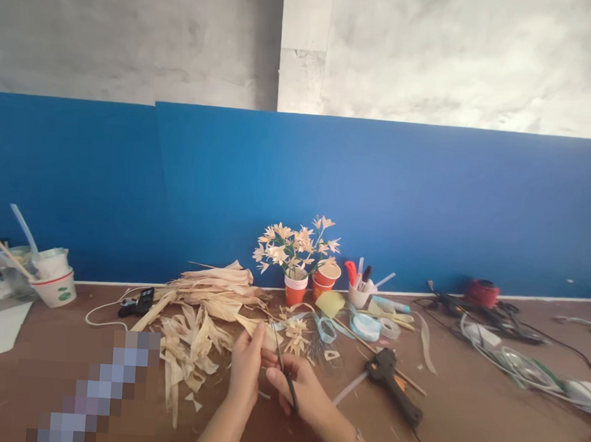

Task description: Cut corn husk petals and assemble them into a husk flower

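Note:
My left hand (pixel 247 361) is closed on a pale dried corn husk (pixel 263 334), its thumb pressed along the near end. In my right hand (pixel 301 385) is a pair of dark-handled scissors (pixel 290 381), the blades pointing up and away across the husk's right end. Whether the blades are parted is hard to make out. Left of my hands lies a heap of loose husk strips (pixel 192 348), with longer husks (pixel 216 286) piled behind. Just beyond the scissors rest several small cut husk flowers (pixel 296 336).
Husk flowers (pixel 294 244) stand in a red paper cup (pixel 295 292) at the back. A black glue gun (pixel 393 384) with a cord lies to the right, near ribbon rolls (pixel 366 327). Cables (pixel 502 354) spread at far right; a white cup (pixel 56 288) stands at left.

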A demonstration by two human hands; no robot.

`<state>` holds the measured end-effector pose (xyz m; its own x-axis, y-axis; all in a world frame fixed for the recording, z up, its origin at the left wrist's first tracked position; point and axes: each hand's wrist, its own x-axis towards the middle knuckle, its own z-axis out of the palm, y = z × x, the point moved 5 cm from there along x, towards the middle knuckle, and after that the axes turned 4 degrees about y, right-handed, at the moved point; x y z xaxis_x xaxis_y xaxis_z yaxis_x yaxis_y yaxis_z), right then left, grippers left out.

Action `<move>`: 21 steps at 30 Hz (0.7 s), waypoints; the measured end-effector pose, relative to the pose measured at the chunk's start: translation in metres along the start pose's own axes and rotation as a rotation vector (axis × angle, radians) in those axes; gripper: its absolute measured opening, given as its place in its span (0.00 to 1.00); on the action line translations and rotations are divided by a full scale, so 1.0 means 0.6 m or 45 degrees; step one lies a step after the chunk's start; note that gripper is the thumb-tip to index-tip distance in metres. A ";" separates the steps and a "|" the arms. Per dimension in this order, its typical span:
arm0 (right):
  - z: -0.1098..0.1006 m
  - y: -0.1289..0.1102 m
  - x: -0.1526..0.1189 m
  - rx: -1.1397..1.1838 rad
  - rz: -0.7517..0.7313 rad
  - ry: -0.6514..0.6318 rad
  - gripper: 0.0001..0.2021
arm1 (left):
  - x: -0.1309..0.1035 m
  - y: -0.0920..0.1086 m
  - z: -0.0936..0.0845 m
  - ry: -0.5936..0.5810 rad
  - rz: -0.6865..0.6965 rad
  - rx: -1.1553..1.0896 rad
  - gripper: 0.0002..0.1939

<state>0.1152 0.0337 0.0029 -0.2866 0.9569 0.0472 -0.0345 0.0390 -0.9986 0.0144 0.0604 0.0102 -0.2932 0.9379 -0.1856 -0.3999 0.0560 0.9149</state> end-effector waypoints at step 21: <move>-0.028 0.009 -0.004 -0.103 0.161 -0.183 0.28 | 0.018 0.019 -0.009 -0.143 -0.005 0.315 0.27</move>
<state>0.1319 0.0363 -0.0030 -0.4177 0.9049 -0.0815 0.0858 -0.0500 -0.9951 0.0018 0.0690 0.0169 -0.1885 0.9687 -0.1613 -0.1724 0.1290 0.9765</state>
